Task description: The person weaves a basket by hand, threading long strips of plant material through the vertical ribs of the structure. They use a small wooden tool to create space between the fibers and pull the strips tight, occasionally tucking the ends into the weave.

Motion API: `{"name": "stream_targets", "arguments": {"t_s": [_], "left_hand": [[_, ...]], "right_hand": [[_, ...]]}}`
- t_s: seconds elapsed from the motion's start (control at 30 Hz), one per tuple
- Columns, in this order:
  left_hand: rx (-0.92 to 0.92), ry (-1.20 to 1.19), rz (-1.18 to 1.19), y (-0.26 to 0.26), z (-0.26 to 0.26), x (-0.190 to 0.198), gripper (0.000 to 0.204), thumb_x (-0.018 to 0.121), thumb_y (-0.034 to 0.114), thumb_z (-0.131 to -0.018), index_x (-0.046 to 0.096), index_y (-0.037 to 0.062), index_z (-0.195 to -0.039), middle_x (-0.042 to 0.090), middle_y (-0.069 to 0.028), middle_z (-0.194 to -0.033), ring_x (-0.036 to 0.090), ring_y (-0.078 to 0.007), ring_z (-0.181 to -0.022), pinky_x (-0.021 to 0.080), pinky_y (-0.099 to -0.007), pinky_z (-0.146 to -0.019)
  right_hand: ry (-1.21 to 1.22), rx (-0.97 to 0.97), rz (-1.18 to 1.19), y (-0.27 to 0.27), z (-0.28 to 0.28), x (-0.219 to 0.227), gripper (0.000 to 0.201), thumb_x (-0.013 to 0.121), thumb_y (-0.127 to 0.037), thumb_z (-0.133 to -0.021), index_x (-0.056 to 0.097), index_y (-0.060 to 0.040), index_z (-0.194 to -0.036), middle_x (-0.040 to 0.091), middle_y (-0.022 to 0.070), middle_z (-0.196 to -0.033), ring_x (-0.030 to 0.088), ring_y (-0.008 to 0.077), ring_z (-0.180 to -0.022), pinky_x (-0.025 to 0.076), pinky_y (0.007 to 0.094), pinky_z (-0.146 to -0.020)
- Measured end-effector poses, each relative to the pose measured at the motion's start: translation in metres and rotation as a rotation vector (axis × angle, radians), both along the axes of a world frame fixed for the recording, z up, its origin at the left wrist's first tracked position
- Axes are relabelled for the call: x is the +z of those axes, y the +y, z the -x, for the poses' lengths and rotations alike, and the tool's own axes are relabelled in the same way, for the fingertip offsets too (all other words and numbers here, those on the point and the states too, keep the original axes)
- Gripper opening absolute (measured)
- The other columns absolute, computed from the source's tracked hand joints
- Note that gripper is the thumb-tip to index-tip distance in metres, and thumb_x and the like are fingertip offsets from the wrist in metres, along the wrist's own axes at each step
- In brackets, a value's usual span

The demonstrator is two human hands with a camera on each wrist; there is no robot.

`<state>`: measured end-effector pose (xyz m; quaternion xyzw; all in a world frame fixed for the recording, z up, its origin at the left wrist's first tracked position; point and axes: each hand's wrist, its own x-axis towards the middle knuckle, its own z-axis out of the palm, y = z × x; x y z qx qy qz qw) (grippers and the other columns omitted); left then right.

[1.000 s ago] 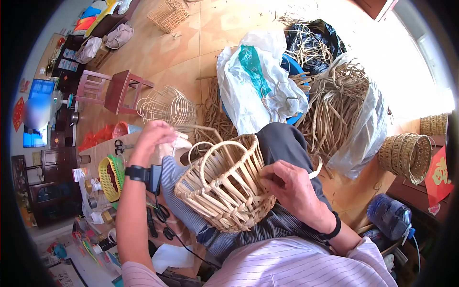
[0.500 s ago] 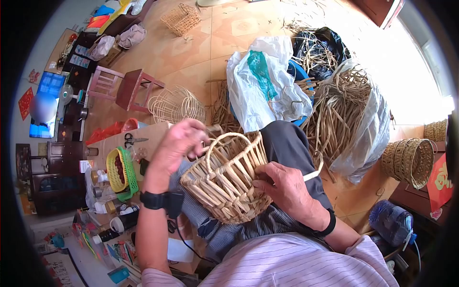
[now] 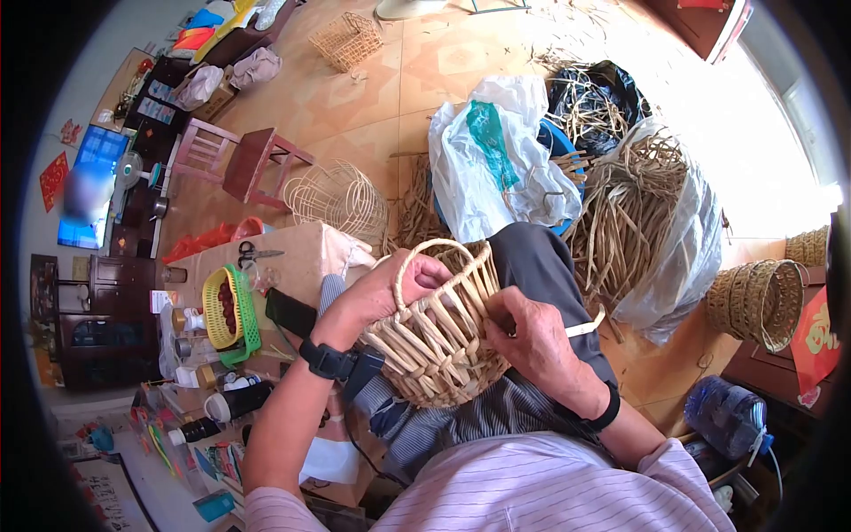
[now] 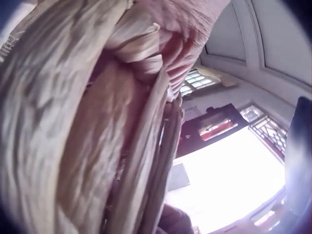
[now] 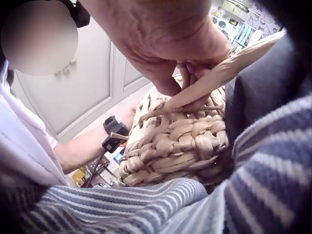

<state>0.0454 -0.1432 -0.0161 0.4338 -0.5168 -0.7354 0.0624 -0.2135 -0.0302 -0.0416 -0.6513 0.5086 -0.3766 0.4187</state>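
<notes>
On the lap, tipped sideways: half-woven straw basket [image 3: 434, 324]. Left hand [image 3: 390, 288] curled over the rim by the handle hoop, fingers clamped on it. Right hand [image 3: 532, 337] pressed to the basket's side, fingers pinching a loose flat strip [image 5: 219, 75]. Can't read any writing, red hanging [image 3: 817, 332] too blurry.

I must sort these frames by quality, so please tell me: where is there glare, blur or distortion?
Head view: fisheye bending with black corners; sunlight glare washes out the floor at upper right, while the basket stays sharp. Left wrist view: the basket is too close and blurred, and the window is overexposed. Right wrist view: the strip is clear, the striped cloth soft.
</notes>
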Motion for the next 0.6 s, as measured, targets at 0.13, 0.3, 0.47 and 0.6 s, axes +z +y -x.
{"name": "stream_targets", "arguments": {"t_s": [0.13, 0.3, 0.47, 0.6], "left_hand": [[-0.123, 0.099, 0.019, 0.001, -0.003, -0.002, 0.030, 0.076, 0.014, -0.102, 0.079, -0.0038, -0.126, 0.083, -0.0060, -0.111, 0.074, -0.0116, -0.094, 0.063, -0.0316, -0.085], [-0.140, 0.171, -0.024, 0.005, -0.002, -0.036, 0.032, 0.082, 0.012, -0.092, 0.079, -0.0024, -0.120, 0.083, -0.0050, -0.105, 0.074, -0.0102, -0.090, 0.061, -0.0321, -0.079], [-0.224, 0.100, -0.079, -0.001, 0.010, -0.052, 0.031, 0.079, 0.011, -0.091, 0.081, 0.0012, -0.120, 0.082, -0.0041, -0.097, 0.073, -0.0133, -0.080, 0.060, -0.0349, -0.071], [-0.235, 0.267, -0.173, -0.007, 0.014, -0.095, 0.025, 0.083, 0.012, -0.095, 0.081, 0.0016, -0.117, 0.081, -0.0044, -0.096, 0.074, -0.0135, -0.078, 0.060, -0.0332, -0.065]], "right_hand": [[0.028, -0.038, 0.059, 0.003, -0.006, -0.008, 0.025, 0.071, 0.002, -0.094, 0.049, -0.0062, -0.103, 0.070, 0.0174, -0.080, 0.072, 0.0436, -0.071, 0.054, 0.0501, -0.060], [-0.038, -0.036, 0.056, 0.004, -0.012, -0.008, 0.026, 0.067, 0.010, -0.092, 0.062, -0.0060, -0.111, 0.057, 0.0078, -0.071, 0.056, 0.0193, -0.060, 0.047, 0.0342, -0.058], [0.104, -0.042, 0.133, 0.005, -0.014, 0.000, 0.034, 0.064, 0.013, -0.088, 0.066, -0.0050, -0.117, 0.059, 0.0117, -0.077, 0.061, 0.0276, -0.063, 0.048, 0.0404, -0.059], [0.253, -0.033, 0.244, 0.012, -0.013, 0.005, 0.032, 0.069, 0.010, -0.089, 0.067, -0.0069, -0.116, 0.062, 0.0143, -0.086, 0.066, 0.0353, -0.071, 0.052, 0.0449, -0.064]]}}
